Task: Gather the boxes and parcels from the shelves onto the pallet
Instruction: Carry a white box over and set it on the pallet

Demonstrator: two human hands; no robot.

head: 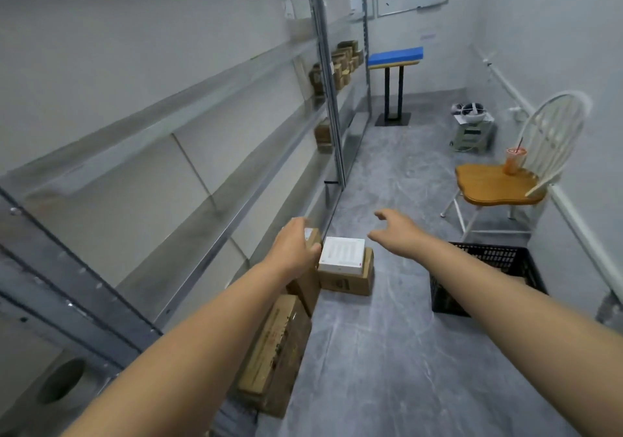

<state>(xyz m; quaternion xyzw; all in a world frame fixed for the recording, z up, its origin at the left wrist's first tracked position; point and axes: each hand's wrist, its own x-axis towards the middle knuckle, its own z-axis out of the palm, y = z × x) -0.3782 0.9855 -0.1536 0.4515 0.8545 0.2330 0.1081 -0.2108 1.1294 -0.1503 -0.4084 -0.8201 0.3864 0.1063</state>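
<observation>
The left hand (295, 248) is gripping the top of an upright cardboard box (306, 290) on the floor, at 9 o'clock of the white box (342, 254). The right hand (396, 234) is hovering at 2 o'clock, fingers spread wide, holding nothing. Advised: support the carton's far side before lifting.

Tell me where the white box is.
Head view, centre: the white box sits on a brown carton on the floor, just right of the left hand.
</observation>
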